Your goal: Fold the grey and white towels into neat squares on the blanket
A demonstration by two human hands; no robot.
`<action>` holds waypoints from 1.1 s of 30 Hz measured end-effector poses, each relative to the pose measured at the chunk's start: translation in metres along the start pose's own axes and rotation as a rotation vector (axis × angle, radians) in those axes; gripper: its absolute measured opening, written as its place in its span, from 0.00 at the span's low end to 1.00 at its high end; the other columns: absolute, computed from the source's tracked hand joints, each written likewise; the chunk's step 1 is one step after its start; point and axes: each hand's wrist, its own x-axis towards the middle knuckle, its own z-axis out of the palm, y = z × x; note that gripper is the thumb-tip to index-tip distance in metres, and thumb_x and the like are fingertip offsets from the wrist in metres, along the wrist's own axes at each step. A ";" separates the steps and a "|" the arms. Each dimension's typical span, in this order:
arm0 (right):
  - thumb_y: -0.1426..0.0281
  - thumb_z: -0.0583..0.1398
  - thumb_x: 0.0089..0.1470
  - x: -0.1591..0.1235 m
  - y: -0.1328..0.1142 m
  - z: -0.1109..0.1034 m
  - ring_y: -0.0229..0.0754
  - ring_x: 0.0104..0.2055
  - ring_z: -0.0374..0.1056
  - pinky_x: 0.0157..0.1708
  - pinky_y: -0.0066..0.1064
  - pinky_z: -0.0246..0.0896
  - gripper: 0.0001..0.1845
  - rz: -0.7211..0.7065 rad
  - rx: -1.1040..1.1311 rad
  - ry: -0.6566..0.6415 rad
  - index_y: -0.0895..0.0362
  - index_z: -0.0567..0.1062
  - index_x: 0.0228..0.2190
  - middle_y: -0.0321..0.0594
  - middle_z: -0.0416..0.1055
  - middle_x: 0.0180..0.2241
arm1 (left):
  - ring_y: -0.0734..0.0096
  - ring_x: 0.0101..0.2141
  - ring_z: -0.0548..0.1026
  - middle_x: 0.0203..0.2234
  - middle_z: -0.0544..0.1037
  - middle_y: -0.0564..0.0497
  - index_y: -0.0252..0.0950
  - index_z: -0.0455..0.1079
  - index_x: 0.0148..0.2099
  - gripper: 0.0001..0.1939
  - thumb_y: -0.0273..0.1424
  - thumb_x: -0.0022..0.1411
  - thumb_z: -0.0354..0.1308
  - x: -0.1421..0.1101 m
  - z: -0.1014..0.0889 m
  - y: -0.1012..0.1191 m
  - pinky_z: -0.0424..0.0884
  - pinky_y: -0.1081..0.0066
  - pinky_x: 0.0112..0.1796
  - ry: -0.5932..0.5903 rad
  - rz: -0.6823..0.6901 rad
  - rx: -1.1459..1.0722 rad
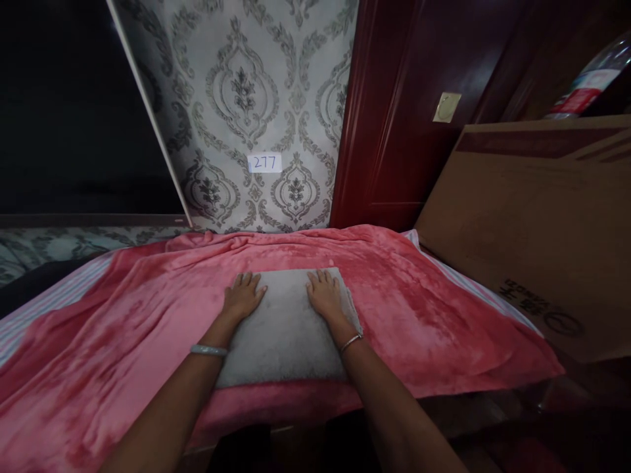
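A grey, soft-looking folded cloth lies flat in front of me on a pink plush blanket. Near its far left corner, my left hand rests palm down with the fingers spread. My right hand is laid on the far right part of the same cloth, its fingers also stretched out. Along the right edge, the cloth shows layered folds. Neither hand grips anything. A bangle circles the left wrist and a thin bracelet the right.
Behind the blanket stands a patterned wall with a paper label reading 277. A large dark screen is at the left. To the right are a dark red door panel, a cardboard box and a plastic bottle.
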 end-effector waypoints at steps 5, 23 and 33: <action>0.63 0.47 0.68 -0.001 0.000 0.000 0.52 0.71 0.46 0.67 0.51 0.38 0.27 -0.004 0.004 -0.003 0.51 0.64 0.65 0.45 0.54 0.69 | 0.46 0.69 0.54 0.72 0.49 0.39 0.35 0.51 0.73 0.32 0.42 0.72 0.39 -0.021 0.005 -0.022 0.58 0.42 0.62 -0.006 -0.020 -0.013; 0.63 0.47 0.69 0.000 0.001 0.005 0.53 0.70 0.48 0.66 0.51 0.41 0.26 -0.019 -0.049 0.023 0.51 0.65 0.64 0.45 0.57 0.68 | 0.46 0.70 0.52 0.70 0.57 0.40 0.39 0.62 0.68 0.27 0.38 0.71 0.45 -0.085 0.004 0.005 0.51 0.38 0.64 0.102 0.120 -0.115; 0.64 0.47 0.69 0.001 0.000 0.001 0.54 0.71 0.47 0.66 0.53 0.40 0.27 -0.024 -0.047 -0.005 0.52 0.63 0.66 0.47 0.54 0.69 | 0.48 0.68 0.55 0.68 0.61 0.46 0.46 0.60 0.69 0.26 0.40 0.72 0.46 -0.096 0.034 0.045 0.52 0.39 0.65 0.135 0.376 -0.159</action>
